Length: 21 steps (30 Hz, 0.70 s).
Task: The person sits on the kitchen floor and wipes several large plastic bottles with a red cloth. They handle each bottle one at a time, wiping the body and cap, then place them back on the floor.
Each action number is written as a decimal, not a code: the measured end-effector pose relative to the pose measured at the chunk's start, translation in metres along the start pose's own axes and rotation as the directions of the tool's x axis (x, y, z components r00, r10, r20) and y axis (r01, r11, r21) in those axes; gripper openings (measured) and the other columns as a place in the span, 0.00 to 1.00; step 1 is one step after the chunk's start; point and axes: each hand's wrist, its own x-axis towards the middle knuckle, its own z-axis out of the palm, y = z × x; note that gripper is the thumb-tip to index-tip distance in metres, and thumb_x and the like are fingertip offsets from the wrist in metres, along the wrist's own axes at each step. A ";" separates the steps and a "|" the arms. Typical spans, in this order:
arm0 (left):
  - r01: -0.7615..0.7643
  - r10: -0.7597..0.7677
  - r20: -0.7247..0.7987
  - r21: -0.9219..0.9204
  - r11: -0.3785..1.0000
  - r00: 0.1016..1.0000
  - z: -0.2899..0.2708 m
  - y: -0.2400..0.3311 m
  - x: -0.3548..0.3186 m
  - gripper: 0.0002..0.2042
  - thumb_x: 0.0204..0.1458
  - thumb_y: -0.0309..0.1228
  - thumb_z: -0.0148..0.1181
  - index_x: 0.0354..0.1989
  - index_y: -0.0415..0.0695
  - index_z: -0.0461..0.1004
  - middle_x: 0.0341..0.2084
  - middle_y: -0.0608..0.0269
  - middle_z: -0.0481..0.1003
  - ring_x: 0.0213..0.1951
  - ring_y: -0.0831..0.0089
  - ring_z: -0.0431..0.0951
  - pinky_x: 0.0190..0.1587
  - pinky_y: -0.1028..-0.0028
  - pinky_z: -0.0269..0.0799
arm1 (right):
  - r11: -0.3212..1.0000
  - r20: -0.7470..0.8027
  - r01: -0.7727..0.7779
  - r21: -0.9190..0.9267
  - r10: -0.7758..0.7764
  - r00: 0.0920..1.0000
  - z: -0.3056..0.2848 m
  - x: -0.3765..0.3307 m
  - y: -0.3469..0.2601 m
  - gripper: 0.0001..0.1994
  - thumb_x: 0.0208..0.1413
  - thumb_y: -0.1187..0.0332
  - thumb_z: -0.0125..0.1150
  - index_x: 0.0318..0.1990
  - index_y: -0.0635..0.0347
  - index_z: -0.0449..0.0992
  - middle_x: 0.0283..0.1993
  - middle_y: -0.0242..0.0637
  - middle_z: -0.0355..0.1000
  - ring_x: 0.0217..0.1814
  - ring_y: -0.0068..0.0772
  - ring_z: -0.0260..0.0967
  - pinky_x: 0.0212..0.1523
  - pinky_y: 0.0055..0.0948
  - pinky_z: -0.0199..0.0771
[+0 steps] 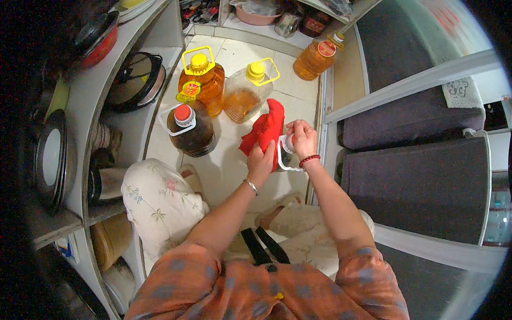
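Note:
My left hand (260, 164) is closed on a red cloth (269, 127), which it presses against the side of a jug with a white loop handle (281, 154). Cloth and hands hide most of that jug's body. Curled at the jug's top, my right hand (304, 141) has its fingers closed on the cap (289, 143). To the left stands a dark jug with a red cap (192, 136). Behind it are a full amber oil jug (209, 88) and a partly filled clear jug (246, 96), both with yellow caps and handles.
Another amber oil jug (313, 60) stands by the wall at the back right. Open shelves (114, 58) on the left hold a lidded electric pan (137, 82) and other cookware. Dark panels in a white frame (416, 186) bound the right side. My knees flank the tiled floor (226, 144).

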 end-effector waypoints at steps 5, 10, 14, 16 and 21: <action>0.303 -0.305 0.004 0.118 0.946 0.952 -0.012 -0.045 0.010 0.19 0.58 0.43 0.49 0.44 0.39 0.74 0.38 0.44 0.76 0.43 0.50 0.76 0.46 0.60 0.68 | 0.998 0.079 -0.036 0.046 0.033 0.996 -0.004 -0.002 -0.004 0.18 0.64 0.58 0.47 0.33 0.65 0.77 0.27 0.32 0.71 0.31 0.22 0.65 0.37 0.24 0.66; 0.410 -0.418 0.018 -0.236 0.881 0.908 -0.023 -0.067 -0.011 0.17 0.58 0.41 0.52 0.46 0.40 0.73 0.37 0.64 0.76 0.38 0.73 0.73 0.42 0.70 0.69 | 0.995 0.233 0.048 -0.089 -0.026 0.972 -0.024 -0.001 -0.015 0.22 0.62 0.52 0.47 0.42 0.65 0.76 0.39 0.37 0.74 0.43 0.26 0.68 0.49 0.25 0.65; 0.200 -0.253 -0.110 -0.356 0.913 0.961 -0.015 -0.031 -0.004 0.19 0.58 0.42 0.52 0.48 0.38 0.71 0.38 0.61 0.75 0.38 0.73 0.73 0.43 0.71 0.69 | 0.933 0.244 0.233 -0.272 -0.168 0.955 -0.028 -0.008 -0.048 0.25 0.62 0.49 0.46 0.44 0.66 0.75 0.43 0.41 0.74 0.50 0.31 0.69 0.54 0.29 0.64; 0.132 -0.191 -0.123 -0.378 0.917 0.974 -0.015 0.009 0.006 0.21 0.57 0.42 0.52 0.50 0.36 0.69 0.41 0.57 0.74 0.40 0.70 0.74 0.43 0.71 0.69 | 0.933 0.240 0.260 -0.248 -0.201 0.950 -0.029 -0.007 -0.050 0.24 0.62 0.50 0.47 0.46 0.65 0.74 0.44 0.40 0.74 0.50 0.31 0.68 0.54 0.29 0.64; 0.243 -0.145 0.196 -0.813 0.529 0.970 -0.013 0.075 0.018 0.23 0.58 0.44 0.49 0.54 0.38 0.66 0.47 0.58 0.72 0.45 0.68 0.74 0.49 0.69 0.70 | 0.973 0.225 0.227 -0.045 -0.212 0.951 -0.021 -0.009 -0.060 0.24 0.58 0.53 0.56 0.53 0.63 0.70 0.54 0.46 0.69 0.58 0.40 0.65 0.59 0.33 0.61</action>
